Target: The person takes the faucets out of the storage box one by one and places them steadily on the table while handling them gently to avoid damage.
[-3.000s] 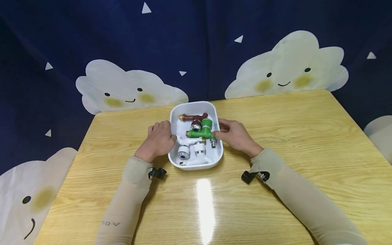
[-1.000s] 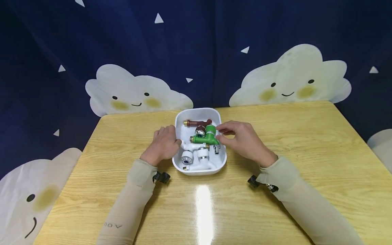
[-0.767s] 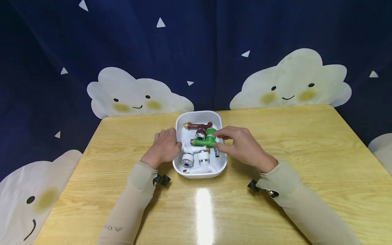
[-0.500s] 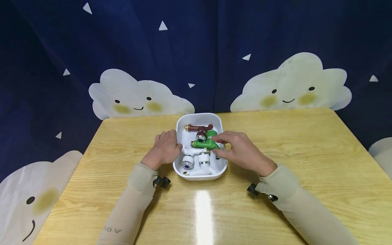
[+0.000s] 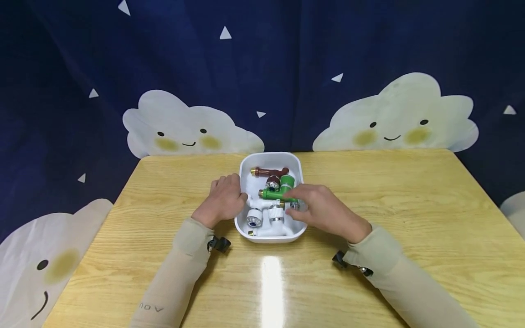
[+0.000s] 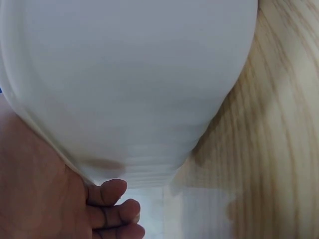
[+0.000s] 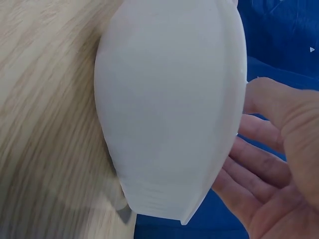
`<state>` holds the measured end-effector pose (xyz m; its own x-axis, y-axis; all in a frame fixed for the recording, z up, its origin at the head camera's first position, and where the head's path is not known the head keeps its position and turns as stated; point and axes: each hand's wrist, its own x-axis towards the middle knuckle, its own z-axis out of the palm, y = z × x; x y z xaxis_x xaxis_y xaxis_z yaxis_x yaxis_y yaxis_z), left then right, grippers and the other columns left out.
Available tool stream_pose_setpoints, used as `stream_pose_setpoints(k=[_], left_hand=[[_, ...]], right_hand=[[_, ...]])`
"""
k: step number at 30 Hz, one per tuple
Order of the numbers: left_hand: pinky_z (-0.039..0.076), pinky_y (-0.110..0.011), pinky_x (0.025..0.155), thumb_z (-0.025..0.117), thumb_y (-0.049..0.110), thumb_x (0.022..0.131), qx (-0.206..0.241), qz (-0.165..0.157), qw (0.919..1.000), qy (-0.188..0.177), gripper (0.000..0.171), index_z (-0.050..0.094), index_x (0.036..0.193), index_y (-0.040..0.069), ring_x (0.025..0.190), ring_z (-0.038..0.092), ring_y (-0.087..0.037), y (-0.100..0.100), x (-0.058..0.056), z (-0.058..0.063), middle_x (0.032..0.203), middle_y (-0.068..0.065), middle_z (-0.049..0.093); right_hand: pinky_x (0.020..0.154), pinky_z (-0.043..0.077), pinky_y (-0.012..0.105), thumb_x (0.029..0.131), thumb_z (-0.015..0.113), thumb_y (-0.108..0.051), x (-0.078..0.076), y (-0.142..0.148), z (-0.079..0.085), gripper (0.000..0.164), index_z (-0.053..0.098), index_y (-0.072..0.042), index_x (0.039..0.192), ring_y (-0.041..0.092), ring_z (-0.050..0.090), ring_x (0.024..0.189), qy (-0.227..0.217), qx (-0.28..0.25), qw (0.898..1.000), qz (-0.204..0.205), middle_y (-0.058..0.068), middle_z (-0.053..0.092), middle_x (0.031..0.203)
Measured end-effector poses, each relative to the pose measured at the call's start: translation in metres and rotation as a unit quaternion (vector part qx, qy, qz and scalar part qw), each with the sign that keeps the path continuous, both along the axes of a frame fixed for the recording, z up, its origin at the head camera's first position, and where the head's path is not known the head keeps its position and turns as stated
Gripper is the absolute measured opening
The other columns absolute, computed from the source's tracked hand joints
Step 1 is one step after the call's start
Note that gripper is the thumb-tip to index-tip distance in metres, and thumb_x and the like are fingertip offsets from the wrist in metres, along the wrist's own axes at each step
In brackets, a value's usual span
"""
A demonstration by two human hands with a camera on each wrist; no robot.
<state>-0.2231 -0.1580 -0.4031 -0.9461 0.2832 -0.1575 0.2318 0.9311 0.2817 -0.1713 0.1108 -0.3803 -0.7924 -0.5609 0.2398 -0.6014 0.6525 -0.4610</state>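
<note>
A white plastic tub (image 5: 270, 240) holds several taps. At its back lies a brown tap (image 5: 270, 172) with a brass thread and a dark knob. A green tap (image 5: 272, 194) sits in the middle, in front of it a white tap (image 5: 254, 218) and another white tap (image 5: 272, 230). My left hand (image 5: 223, 200) holds the tub's left rim, thumb at the edge; in the left wrist view its fingertips (image 6: 117, 211) curl by the tub's outer wall. Over the right rim reaches my right hand (image 5: 321, 209), fingers and thumb spread apart above the green tap, covering its right end.
The tub stands on a light wooden table (image 5: 381, 196), near its back edge. A dark blue curtain (image 5: 279, 54) with smiling clouds hangs behind. Black wrist cameras sit under both sleeves.
My right hand has moved from the tub's right wall to over the green tap and a little toward the front. The left hand stays at the left rim. The head view has tilted slightly.
</note>
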Motion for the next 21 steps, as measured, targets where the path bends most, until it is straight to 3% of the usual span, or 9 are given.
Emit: stream_pose_setpoints(k=[7,21], left_hand=[[0.035,-0.048,0.102,0.043,0.027,0.101,0.007,-0.008,0.9999,0.004,0.033,0.047,0.118,0.0,0.102,0.045,-0.032,-0.001,0.002,0.0,0.108,-0.014,0.051],[0.036,-0.047,0.099,0.043,0.027,0.101,0.005,-0.004,1.0,0.003,0.033,0.047,0.119,0.0,0.1,0.044,-0.031,0.0,0.002,0.001,0.107,-0.014,0.05]], right_hand=[[0.091,0.061,0.039,0.09,0.08,-0.023,0.0,-0.003,-0.004,0.029,0.077,-0.008,0.115,0.021,0.075,0.105,0.011,0.007,0.999,0.036,0.007,0.078,0.113],[0.094,0.06,0.038,0.088,0.08,-0.023,0.001,-0.014,-0.001,0.033,0.076,-0.009,0.118,0.021,0.074,0.109,-0.002,0.044,0.998,0.054,0.007,0.077,0.118]])
